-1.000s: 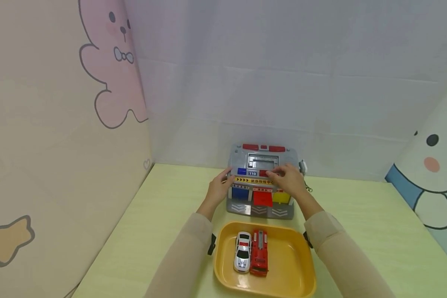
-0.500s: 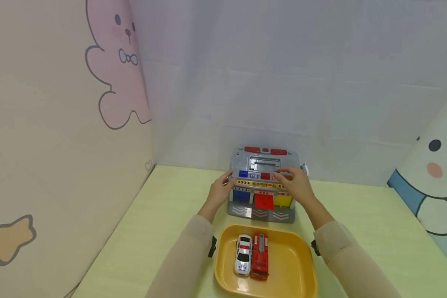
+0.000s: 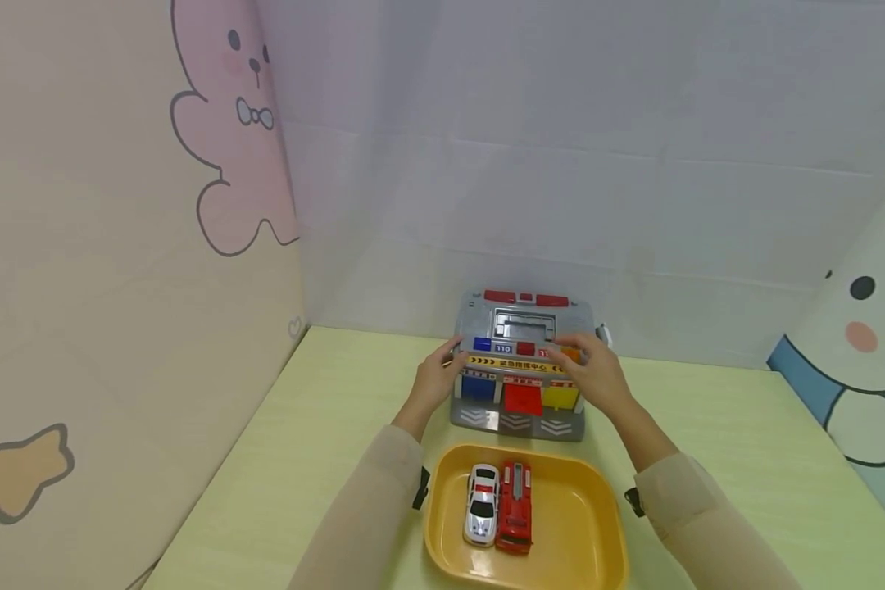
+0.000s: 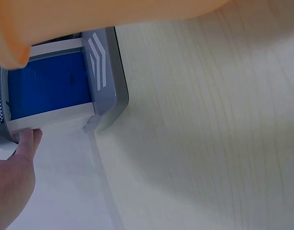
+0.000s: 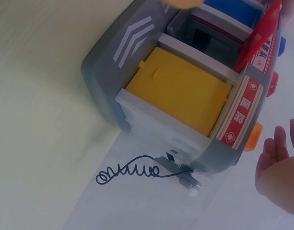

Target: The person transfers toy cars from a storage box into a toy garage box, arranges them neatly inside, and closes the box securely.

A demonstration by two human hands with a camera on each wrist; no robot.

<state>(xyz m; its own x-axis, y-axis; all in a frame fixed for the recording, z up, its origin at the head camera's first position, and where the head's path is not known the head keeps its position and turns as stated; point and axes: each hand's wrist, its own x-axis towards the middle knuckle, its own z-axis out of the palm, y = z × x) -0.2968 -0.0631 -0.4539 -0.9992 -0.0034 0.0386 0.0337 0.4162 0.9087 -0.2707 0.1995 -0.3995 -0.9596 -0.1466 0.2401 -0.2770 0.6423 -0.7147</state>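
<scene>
A grey toy garage (image 3: 479, 315) stands toward the back of the table. It has a blue door (image 3: 478, 388), a raised red door (image 3: 524, 399) and a yellow door (image 3: 560, 397). Along its upper front run blue, red (image 3: 525, 349) and orange (image 5: 253, 136) buttons. My left hand (image 3: 432, 381) rests on the garage's left side; its fingertips (image 4: 30, 136) touch the wall there. By the orange button is my right hand (image 3: 596, 378), with its fingers (image 5: 279, 139) loosely bent and holding nothing. In the right wrist view it appears apart from the button.
Nearer me sits a yellow tray (image 3: 578, 557) holding a white police car (image 3: 481, 506) and a red fire truck (image 3: 515, 512) side by side. A grey handset (image 5: 178, 172) on a coiled cord (image 5: 132, 170) hangs at the garage's right side. A pale wall stands behind.
My right hand has moved right along the button row, from near the red button to beside the orange one. The left hand stays on the garage's side. The view has shifted slightly.
</scene>
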